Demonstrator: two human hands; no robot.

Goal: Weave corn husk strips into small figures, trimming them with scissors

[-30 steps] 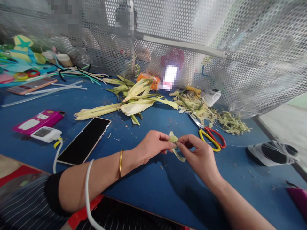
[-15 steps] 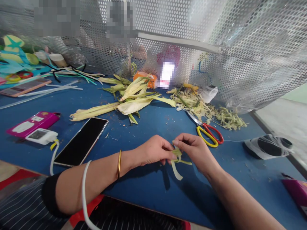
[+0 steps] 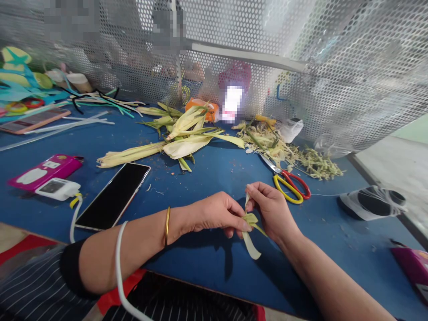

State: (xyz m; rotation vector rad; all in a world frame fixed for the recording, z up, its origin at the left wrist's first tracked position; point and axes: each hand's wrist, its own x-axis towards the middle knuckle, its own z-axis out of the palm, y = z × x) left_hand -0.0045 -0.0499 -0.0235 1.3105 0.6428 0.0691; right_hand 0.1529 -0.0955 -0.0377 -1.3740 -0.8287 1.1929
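Observation:
Between thumb and fingers, my left hand (image 3: 222, 214) pinches a small piece of folded corn husk strips (image 3: 250, 218). One pale strip hangs down from it, and a thinner green one sticks out to the right. My right hand (image 3: 267, 205) is closed on the upper end of a pale husk strip (image 3: 247, 200), which runs up from the piece. Both hands are just above the blue table, close together. Scissors (image 3: 289, 185) with one yellow and one red handle lie beyond my right hand. Fingertips partly cover the folded piece.
Corn husks (image 3: 187, 142) lie across the table's middle, with a heap of husk scraps (image 3: 284, 147) to their right. A phone (image 3: 115, 196) and a white device (image 3: 56, 188) with a cable are at left. A black thread spool (image 3: 371, 203) stands right, before a perforated metal screen (image 3: 240, 26).
My right hand has drawn the pale strip upward, so more of it shows between the hands. The left hand has shifted slightly right, and the hanging strip has swung lower.

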